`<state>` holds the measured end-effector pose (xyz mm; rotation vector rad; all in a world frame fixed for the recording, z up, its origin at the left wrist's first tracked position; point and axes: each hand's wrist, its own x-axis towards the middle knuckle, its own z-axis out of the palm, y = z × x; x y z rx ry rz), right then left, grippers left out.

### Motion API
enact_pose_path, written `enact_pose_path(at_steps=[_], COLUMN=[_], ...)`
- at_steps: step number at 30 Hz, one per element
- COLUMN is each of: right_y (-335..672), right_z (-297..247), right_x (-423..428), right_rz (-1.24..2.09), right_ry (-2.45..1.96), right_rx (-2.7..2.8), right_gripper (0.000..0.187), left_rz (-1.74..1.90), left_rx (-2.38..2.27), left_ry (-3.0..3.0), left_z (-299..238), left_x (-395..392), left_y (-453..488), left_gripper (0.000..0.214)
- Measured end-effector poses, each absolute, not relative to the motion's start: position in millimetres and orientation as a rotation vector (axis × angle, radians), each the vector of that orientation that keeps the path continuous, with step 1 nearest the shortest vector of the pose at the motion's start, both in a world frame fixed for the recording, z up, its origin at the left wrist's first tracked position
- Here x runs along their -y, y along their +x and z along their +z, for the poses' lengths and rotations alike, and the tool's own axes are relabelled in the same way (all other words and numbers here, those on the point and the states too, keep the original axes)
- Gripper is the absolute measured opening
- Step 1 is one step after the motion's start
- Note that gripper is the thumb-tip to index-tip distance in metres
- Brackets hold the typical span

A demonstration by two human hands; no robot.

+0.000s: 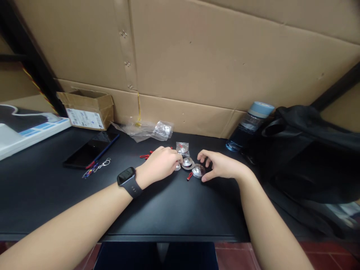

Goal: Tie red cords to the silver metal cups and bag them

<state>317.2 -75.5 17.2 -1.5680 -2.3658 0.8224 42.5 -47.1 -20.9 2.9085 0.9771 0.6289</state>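
Several small silver domed metal discs lie close together at the middle of the table. My left hand, with a dark watch on its wrist, is closed over the left end of this group. Its fingers curl around a silver disc that they partly cover. Just right of them, another domed disc rests on a flatter round piece. My right hand is open, thumb and fingers apart, the thumb tip right beside the rightmost domed disc. A red cord loop lies by that disc, and more red cord loops lie behind my left hand.
Behind the discs is a small clear bag; larger clear plastic lies further back. A phone, keychain, cardboard box and white power strip are left. A blue-capped bottle and black bag stand right.
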Motion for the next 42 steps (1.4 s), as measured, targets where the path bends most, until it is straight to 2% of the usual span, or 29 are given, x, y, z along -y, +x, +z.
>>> enact_pose_path(at_steps=[2,9,15,19,28,32,36,42], right_y=[315.8,311.2,289.3,268.1,260.1,260.1,257.8,254.0], right_z=[14.9,16.0,19.6,14.0,5.7,3.1,1.9,-2.1], right_x=[74.6,73.8,77.0,79.9,79.6,77.8,77.6,77.3], right_rz=[0.851,0.808,0.499,0.428,0.395,0.411,0.524,0.803], right_ry=[-1.547,-1.518,-1.198,-1.021,-1.038,-1.177,-1.265,-1.108], right_rx=[2.369,2.362,2.235,2.178,2.068,1.943,1.831,1.691], right_gripper=[0.07,0.067,0.036,0.033,0.006,0.012,0.022,0.03], left_rz=[0.641,0.682,0.999,1.165,1.154,1.317,1.249,1.126], left_rx=[-1.036,-1.162,-1.041,-0.832,-0.691,-0.829,-0.713,-0.685], left_ry=[2.897,2.884,2.652,2.381,2.021,2.201,2.473,2.614], left_z=[-18.6,-9.6,-0.8,-0.4,-6.8,-4.2,-3.6,-10.8], left_x=[47.2,47.6,46.3,50.6,55.7,59.3,66.3,67.2], left_y=[42.1,37.9,36.3,43.8,53.6,54.4,55.8,59.0], left_gripper=[0.019,0.019,0.022,0.02,0.024,0.016,0.007,0.026])
